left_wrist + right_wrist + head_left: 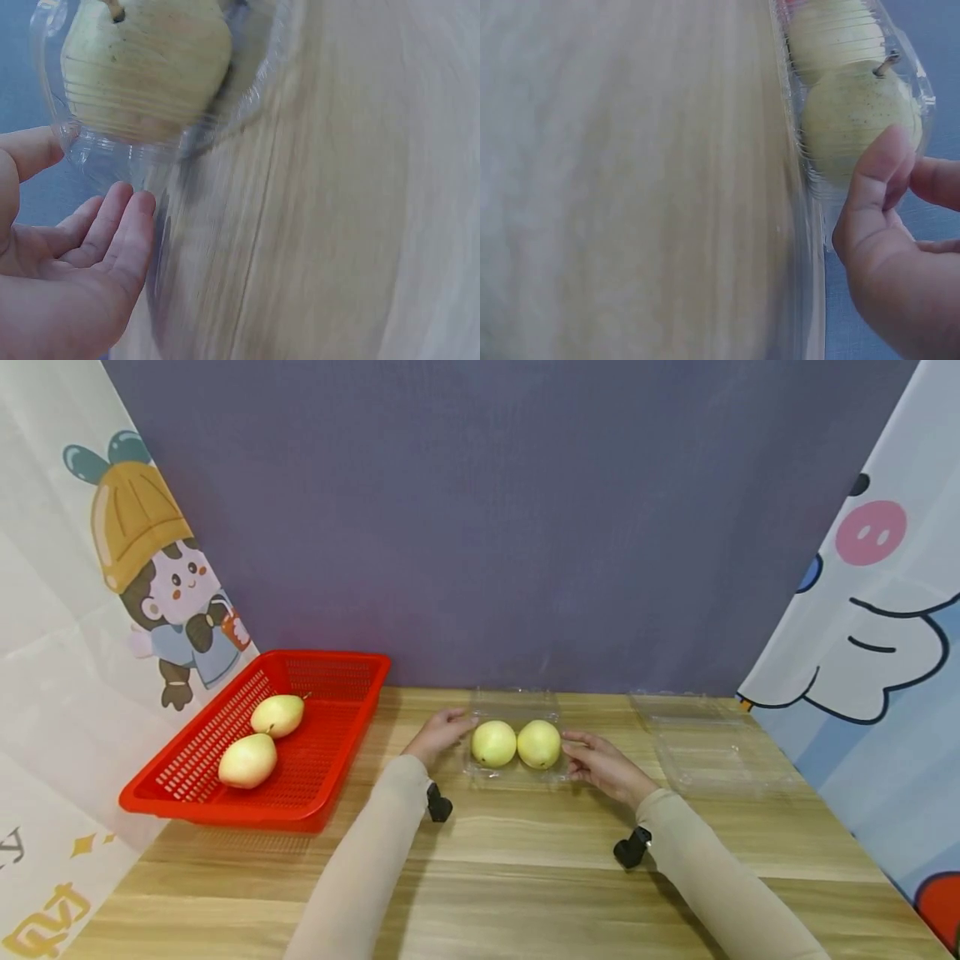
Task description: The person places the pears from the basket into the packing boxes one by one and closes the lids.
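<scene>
Two yellow-green pears (pixel 494 744) sit side by side in a clear plastic clamshell box (pixel 516 772) whose lid (pixel 514 703) stands raised behind them. At the box's left end is my left hand (pixel 442 733); in the left wrist view, one digit touches the plastic near a pear (pixel 146 64), and the other fingers extend loosely below. My right hand (pixel 606 766) is at the opposite end. There, the right wrist view shows bent fingers (pixel 870 176) pinching the end of the box beside a pear (pixel 855 120).
A red plastic basket (pixel 341 760) holding two more pears (pixel 248 761) stands to the left. Another clear clamshell box (pixel 708 760) lies with its lid raised to the right. A dark grey-blue panel (pixel 510 527) rises behind the wooden table (pixel 510 877), with cartoon-printed sheets on both sides.
</scene>
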`<state>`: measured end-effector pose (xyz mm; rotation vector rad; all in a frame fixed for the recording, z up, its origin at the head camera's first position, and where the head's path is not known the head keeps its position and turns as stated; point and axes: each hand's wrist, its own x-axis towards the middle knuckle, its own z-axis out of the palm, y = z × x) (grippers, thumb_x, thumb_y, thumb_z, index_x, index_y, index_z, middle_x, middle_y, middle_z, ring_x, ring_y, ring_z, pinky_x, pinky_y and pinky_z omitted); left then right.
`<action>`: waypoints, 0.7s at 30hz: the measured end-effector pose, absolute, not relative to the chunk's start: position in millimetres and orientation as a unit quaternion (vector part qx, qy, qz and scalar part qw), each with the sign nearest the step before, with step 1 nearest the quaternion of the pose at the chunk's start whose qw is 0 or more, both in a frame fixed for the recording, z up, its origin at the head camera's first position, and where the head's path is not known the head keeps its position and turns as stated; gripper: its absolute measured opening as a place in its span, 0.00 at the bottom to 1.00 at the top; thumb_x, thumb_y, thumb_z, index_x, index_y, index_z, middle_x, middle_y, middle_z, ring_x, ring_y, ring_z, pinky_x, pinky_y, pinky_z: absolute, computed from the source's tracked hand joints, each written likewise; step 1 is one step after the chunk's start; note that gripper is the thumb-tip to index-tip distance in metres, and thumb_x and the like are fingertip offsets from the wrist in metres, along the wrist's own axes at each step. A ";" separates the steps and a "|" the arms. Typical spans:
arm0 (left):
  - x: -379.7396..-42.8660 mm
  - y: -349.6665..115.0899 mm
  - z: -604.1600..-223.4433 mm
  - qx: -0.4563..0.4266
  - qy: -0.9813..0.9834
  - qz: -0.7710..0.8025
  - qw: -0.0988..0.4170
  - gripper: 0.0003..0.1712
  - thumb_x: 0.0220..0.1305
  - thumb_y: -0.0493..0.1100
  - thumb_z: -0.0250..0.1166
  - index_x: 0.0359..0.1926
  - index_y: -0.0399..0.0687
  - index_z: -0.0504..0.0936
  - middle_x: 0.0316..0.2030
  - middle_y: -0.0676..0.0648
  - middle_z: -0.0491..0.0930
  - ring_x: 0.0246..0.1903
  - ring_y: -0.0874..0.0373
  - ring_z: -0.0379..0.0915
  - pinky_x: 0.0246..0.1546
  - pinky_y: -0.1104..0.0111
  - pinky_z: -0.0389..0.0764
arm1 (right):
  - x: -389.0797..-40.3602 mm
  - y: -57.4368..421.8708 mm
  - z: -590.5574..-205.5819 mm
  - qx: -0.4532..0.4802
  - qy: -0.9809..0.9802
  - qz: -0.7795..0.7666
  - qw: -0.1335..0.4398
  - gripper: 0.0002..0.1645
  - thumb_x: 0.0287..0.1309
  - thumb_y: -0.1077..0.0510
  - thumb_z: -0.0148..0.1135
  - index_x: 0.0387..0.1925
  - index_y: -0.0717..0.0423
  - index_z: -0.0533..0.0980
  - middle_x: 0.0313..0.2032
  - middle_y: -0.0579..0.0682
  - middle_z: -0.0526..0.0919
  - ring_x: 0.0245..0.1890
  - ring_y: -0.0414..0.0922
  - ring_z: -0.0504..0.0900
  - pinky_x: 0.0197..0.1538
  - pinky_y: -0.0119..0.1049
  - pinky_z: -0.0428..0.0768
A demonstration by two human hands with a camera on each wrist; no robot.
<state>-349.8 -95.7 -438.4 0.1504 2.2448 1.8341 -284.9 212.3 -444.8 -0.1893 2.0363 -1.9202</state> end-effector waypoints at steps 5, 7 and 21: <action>-346.7 -94.2 -436.0 0.031 0.733 0.660 0.163 0.38 0.73 0.46 0.61 0.74 0.34 0.58 0.68 0.32 0.66 0.64 0.40 0.66 0.66 0.54 0.67 | -284.2 212.1 -444.3 -0.067 0.715 -0.675 0.172 0.36 0.78 0.57 0.47 0.76 0.68 0.47 0.38 0.53 0.71 0.32 0.40 0.73 0.36 0.32 0.79; -347.4 -93.7 -436.0 0.034 0.730 0.661 0.170 0.37 0.73 0.46 0.60 0.74 0.32 0.58 0.68 0.32 0.65 0.65 0.40 0.65 0.66 0.54 0.67 | -284.2 212.3 -444.3 -0.068 0.714 -0.675 0.172 0.37 0.78 0.57 0.48 0.76 0.68 0.47 0.38 0.53 0.71 0.32 0.40 0.73 0.37 0.32 0.79; -349.6 -93.5 -434.0 0.036 0.703 0.683 0.196 0.35 0.75 0.42 0.58 0.75 0.33 0.56 0.72 0.35 0.60 0.70 0.43 0.58 0.70 0.55 0.62 | -284.8 210.6 -445.6 -0.052 0.711 -0.679 0.175 0.35 0.77 0.58 0.47 0.76 0.66 0.49 0.38 0.53 0.71 0.32 0.41 0.72 0.36 0.32 0.78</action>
